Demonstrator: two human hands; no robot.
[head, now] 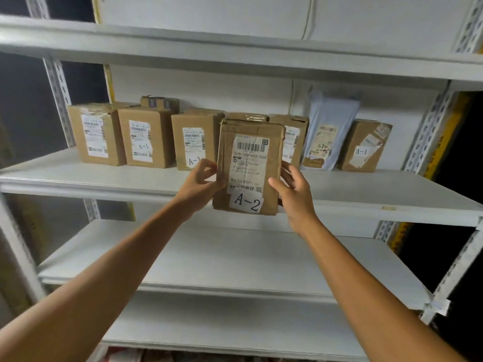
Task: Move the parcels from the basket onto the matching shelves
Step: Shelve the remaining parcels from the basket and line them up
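1. head view: a cardboard parcel marked a-2 (251, 165) is held upright in the air, long axis vertical, label toward the camera, in front of the row of parcels on the upper shelf (78, 176).
2. left hand (201, 182) grips the parcel's left edge, fingers curled round it; right hand (294, 190) clasps the right edge, thumb on the front face, fingers behind. both equally near.
3. shelved boxes behind carry a-1 labels, e.g. one box (194, 141) just left of the held parcel; so that shelf looks like a-1, a mismatch.
4. the bare lower shelf (235, 259) lies directly below the parcel; judged the likely a-2 spot, though no shelf tag is visible. move would be straight down, then forward.
5. basket not in view.
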